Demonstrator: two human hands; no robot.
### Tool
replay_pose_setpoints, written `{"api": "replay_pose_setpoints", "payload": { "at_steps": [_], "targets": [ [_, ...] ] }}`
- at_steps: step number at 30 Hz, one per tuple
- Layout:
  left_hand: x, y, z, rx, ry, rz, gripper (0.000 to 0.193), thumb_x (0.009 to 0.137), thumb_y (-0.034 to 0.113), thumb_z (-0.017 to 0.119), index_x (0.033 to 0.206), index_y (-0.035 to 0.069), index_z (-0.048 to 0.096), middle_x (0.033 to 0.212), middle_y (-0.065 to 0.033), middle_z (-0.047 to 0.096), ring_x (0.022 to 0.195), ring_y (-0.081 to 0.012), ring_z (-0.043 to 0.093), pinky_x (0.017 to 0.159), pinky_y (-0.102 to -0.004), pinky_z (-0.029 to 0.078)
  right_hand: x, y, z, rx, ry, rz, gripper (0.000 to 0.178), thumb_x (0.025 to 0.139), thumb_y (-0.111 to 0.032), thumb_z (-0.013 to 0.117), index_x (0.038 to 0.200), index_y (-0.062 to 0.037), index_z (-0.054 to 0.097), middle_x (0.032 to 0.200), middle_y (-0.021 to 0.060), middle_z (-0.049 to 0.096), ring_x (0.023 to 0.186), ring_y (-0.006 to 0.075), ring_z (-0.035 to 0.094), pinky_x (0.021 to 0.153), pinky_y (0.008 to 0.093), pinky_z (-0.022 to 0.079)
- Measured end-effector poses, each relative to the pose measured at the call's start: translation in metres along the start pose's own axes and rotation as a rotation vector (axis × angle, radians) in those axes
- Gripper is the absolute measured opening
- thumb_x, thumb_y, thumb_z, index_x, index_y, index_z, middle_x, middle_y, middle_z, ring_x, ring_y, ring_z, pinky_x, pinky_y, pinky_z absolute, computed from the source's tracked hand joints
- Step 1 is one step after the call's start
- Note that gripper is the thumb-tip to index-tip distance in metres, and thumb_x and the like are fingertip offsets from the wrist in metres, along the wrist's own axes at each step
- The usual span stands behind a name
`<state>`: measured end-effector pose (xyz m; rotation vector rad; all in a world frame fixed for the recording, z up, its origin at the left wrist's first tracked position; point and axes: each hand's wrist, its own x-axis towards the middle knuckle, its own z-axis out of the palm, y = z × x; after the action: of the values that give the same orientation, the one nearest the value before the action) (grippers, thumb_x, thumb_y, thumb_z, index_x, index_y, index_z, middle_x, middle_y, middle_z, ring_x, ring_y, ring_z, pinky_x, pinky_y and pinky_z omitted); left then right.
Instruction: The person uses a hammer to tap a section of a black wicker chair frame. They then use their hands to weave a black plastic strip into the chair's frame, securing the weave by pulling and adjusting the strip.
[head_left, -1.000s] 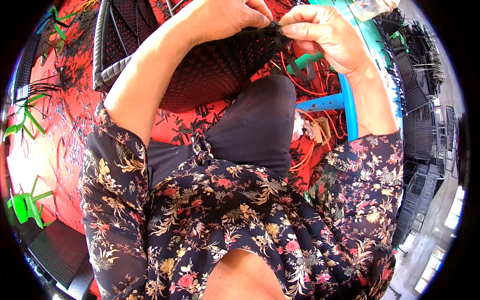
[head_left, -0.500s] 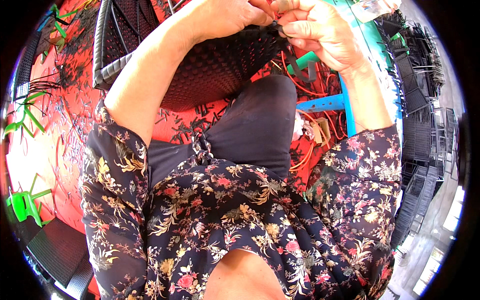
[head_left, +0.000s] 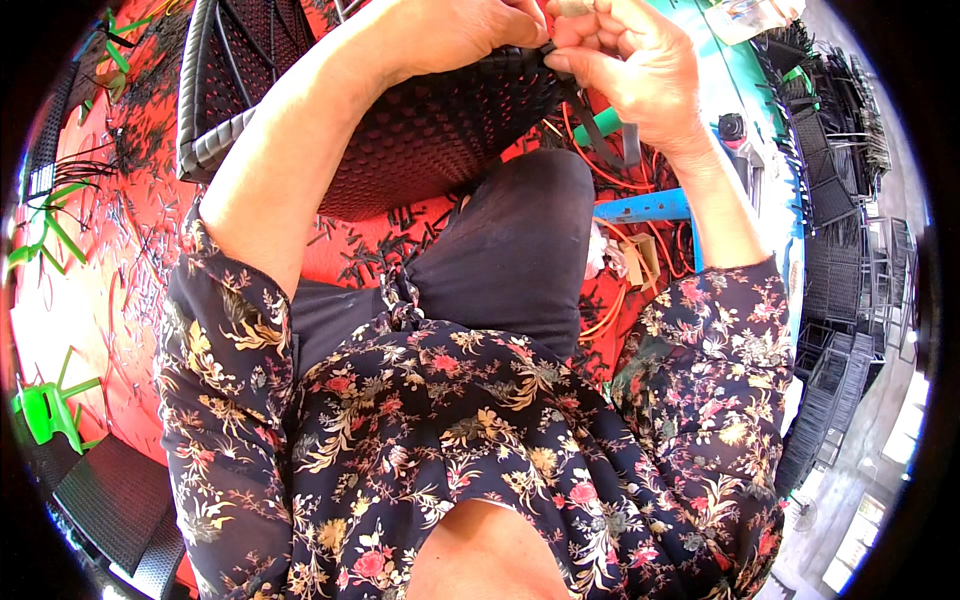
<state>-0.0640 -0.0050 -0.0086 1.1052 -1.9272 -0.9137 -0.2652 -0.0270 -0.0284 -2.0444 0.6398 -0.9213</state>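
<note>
A black woven wicker chair part (head_left: 400,150) leans across my lap and knee, its padded-looking wrapped edge toward the left. At its upper right corner my left hand (head_left: 470,35) is closed, its fingertips pinching the edge and a flat black strip. Right beside it, my right hand (head_left: 640,75) has thumb and forefinger pinched around the same spot, where the short end of the strip shows. A loose length of black plastic strip (head_left: 605,140) hangs below my right hand in a bend. The upper edge of the picture cuts off part of my left hand.
A blue frame bar (head_left: 645,207) and a green tube (head_left: 597,127) stand right of my knee. Black offcuts (head_left: 370,265) litter the red floor. A green stool (head_left: 50,412) stands left; stacked black woven furniture (head_left: 835,270) lines the right. A tool (head_left: 733,130) lies on the teal-white table.
My right hand has shifted a little left, its fingers turned, uncovering a tool on the table. The hanging strip has swung slightly right. The wicker part has moved slightly left.
</note>
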Motion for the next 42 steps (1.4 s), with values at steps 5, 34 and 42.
{"api": "replay_pose_setpoints", "payload": {
  "at_steps": [5,34,42],
  "targets": [
    [0.000,0.008,-0.008,-0.007,-0.061,-0.084,0.013,0.079,0.010,0.062,0.080,-0.001,0.069,0.060,-0.0043,0.060,0.056,-0.0076,0.052,0.054,-0.0260,0.043,0.001,-0.010,0.000,-0.487,0.067,-0.288,0.033,0.071,0.010,0.070,0.100,-0.0012,0.060,0.078,0.0045,0.061,0.065,0.0133,0.060,0.057,0.0253,0.047],
    [-0.004,-0.010,0.015,0.234,0.122,0.281,0.022,0.071,0.009,0.071,0.090,0.000,0.067,0.080,-0.0188,0.065,0.078,-0.0322,0.065,0.068,-0.0375,0.050,0.019,-0.026,-0.026,-0.295,-0.142,-0.003,0.022,0.075,0.001,0.068,0.097,-0.0004,0.065,0.092,0.0103,0.066,0.083,0.0212,0.064,0.074,0.0304,0.049],
    [-0.002,0.001,0.015,0.271,0.126,0.209,0.021,0.070,0.007,0.069,0.089,0.000,0.067,0.080,-0.0157,0.065,0.077,-0.0297,0.065,0.069,-0.0354,0.051,-0.001,-0.013,-0.024,-0.701,-0.085,-0.374,0.039,0.064,-0.001,0.075,0.101,-0.0019,0.063,0.097,0.0134,0.064,0.090,0.0308,0.063,0.078,0.0366,0.052]
  ]
}}
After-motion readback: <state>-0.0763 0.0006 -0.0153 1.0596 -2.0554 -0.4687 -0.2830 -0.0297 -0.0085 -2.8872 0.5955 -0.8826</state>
